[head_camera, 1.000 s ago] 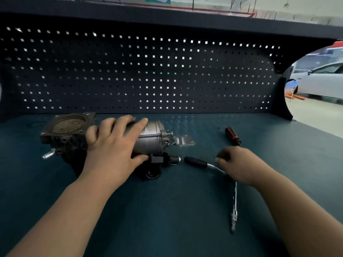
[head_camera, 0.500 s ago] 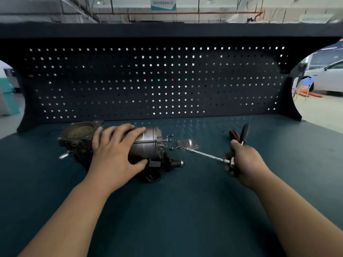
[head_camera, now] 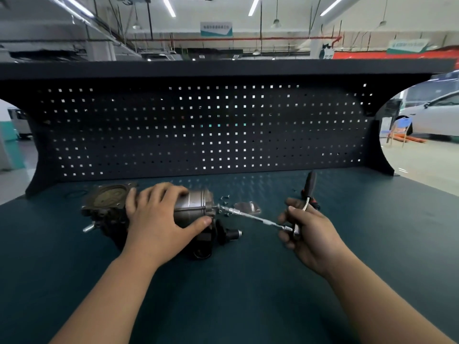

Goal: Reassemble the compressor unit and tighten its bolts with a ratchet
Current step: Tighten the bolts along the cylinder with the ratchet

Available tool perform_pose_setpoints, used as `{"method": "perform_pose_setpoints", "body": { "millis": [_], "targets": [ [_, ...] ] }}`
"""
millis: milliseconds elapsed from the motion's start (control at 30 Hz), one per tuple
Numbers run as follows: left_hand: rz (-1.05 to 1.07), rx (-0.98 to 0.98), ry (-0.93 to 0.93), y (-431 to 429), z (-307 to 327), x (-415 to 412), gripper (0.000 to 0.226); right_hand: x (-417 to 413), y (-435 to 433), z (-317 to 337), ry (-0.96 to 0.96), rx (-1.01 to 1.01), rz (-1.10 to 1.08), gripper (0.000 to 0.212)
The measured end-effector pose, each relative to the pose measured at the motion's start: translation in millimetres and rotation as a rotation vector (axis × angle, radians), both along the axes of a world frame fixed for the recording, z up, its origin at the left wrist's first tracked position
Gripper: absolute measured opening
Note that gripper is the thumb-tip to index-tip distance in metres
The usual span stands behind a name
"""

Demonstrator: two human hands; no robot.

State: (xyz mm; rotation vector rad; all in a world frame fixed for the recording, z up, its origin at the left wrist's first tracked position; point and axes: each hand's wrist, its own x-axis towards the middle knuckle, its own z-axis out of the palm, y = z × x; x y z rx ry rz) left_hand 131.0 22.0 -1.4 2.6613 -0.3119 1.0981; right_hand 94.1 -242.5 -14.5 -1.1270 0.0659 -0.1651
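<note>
The left hand gripped the compressor unit, its fingers curled over it; the unit lay along 9-to-3 o'clock. The right hand clamped the ratchet, whose shaft pointed toward 10 o'clock.

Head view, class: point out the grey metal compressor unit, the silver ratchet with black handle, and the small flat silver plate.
Grey metal compressor unit (head_camera: 196, 207), head view, bare cylinder casing.
Silver ratchet with black handle (head_camera: 258, 218), head view, extension shaft.
Small flat silver plate (head_camera: 249, 206), head view, its flat face.

compressor unit middle under left hand, ratchet head inside right hand
</note>
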Motion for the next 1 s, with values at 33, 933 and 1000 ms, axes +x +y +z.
{"method": "perform_pose_setpoints", "body": {
  "millis": [33, 933, 1000],
  "targets": [
    [-0.004, 0.016, 0.001, -0.1, 0.5, 4.2, 0.072, 7.1, -0.1, 4.6, -0.02, 0.017, 0.0, 0.012],
    [0.065, -0.008, 0.066, -22.9, 11.7, 8.6, 0.085, 17.8, -2.7, 17.5, -0.218, -0.291, -0.059, 0.018],
    [0.059, -0.006, 0.067, -22.2, 11.8, 8.5, 0.087, 17.2, -1.4, 18.6, -0.222, -0.296, -0.074, 0.018]
  ]
}}
